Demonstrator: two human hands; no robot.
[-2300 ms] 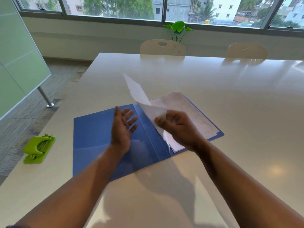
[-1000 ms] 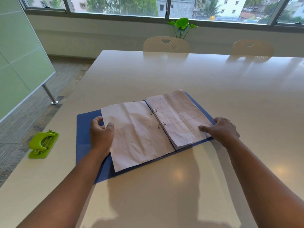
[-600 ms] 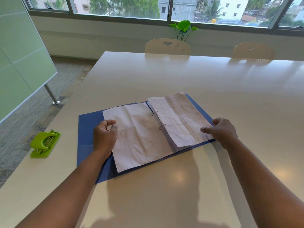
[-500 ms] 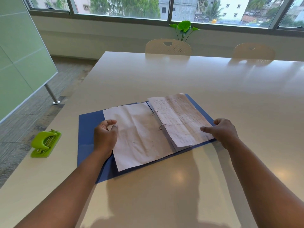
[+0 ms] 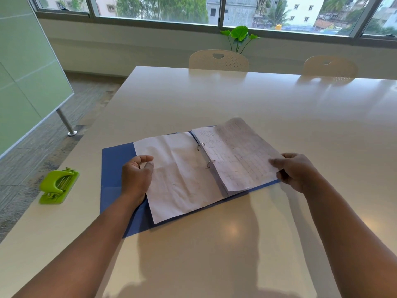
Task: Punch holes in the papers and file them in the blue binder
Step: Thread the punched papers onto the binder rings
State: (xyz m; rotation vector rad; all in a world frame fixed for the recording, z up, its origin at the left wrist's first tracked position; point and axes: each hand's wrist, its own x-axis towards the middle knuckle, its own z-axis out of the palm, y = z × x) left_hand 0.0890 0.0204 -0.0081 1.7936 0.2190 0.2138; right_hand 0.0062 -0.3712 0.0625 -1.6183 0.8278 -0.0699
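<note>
The binder [image 5: 117,168] lies open on the worktop [image 5: 279,108], papers [image 5: 236,155] on its rings. The left hand [image 5: 136,177] pinches the left sheet's outer edge; the right hand [image 5: 297,171] grips the right cover's edge, each nearest its own side.

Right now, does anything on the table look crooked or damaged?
Yes: the loose sheet on the blue binder's left side is creased and lies askew, its lower edge overhanging the cover. The green hole punch sits near the table edge.

head-worn view – forward, downward, near table [image 5: 279,108]
</note>
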